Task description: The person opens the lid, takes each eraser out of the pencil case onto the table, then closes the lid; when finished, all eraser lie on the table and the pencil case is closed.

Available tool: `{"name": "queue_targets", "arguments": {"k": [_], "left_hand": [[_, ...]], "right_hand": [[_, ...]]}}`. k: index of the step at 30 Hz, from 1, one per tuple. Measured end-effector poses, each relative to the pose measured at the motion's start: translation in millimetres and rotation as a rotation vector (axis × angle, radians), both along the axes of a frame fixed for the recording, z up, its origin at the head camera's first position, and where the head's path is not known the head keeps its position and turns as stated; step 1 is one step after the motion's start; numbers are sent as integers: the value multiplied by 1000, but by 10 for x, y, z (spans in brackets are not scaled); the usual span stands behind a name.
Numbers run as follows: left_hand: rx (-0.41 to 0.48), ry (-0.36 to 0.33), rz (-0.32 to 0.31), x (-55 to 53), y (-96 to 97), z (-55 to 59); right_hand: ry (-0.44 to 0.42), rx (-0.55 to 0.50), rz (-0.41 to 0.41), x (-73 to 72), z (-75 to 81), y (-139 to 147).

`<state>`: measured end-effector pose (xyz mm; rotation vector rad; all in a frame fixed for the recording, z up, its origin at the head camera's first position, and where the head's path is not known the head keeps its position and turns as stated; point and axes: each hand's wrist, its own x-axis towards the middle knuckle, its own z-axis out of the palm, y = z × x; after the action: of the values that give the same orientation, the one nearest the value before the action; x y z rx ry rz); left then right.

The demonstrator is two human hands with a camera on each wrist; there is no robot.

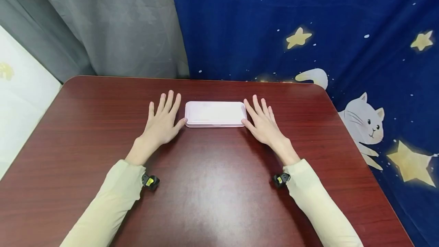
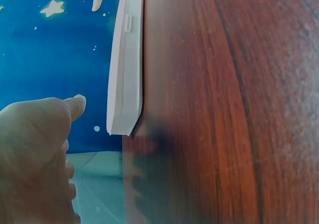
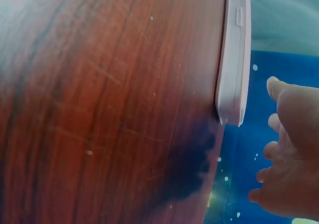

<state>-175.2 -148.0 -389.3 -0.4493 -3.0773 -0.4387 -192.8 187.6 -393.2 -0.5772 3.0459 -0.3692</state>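
A flat, pale pink rectangular case (image 1: 215, 113) lies on the dark red wooden table near its far edge. In both wrist views its long side shows a small clasp, and the lid is closed. My left hand (image 1: 162, 122) is spread at the case's left end, palm down, with the thumb pointing at its corner. At the right end my right hand (image 1: 263, 123) is spread the same way, thumb and forefinger by the edge. The left wrist view shows the left hand (image 2: 37, 134) raised above the tabletop; in the right wrist view the right hand (image 3: 299, 149) also hovers, its shadow below.
The table (image 1: 212, 186) has rounded far corners. Behind it hang a grey curtain (image 1: 133, 26) and a blue curtain (image 1: 247, 22) with stars and a cat. Each wrist wears a small black camera on a strap, such as the left one (image 1: 151, 182).
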Motion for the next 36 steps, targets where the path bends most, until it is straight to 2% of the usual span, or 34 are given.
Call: {"name": "queue_targets", "arguments": {"k": [5, 14, 21, 25, 29, 36], "left_hand": [[-15, -9, -59, -35, 94, -19], [-33, 8, -221, -124, 301, -114], [-101, 5, -338, -200, 500, -130], [-125, 3, -376, -247, 590, -161], [-117, 37, -407, -296, 638, -191], [-148, 175, -440, -400, 706, -247]], "right_hand": [[10, 16, 51, -20, -22, -32], [19, 30, 168, -57, -87, -88], [8, 12, 250, -136, -117, -134], [-14, -3, 279, -169, -154, -151], [-15, 6, 285, -197, -179, -161], [3, -18, 293, -257, -168, -198]]}}
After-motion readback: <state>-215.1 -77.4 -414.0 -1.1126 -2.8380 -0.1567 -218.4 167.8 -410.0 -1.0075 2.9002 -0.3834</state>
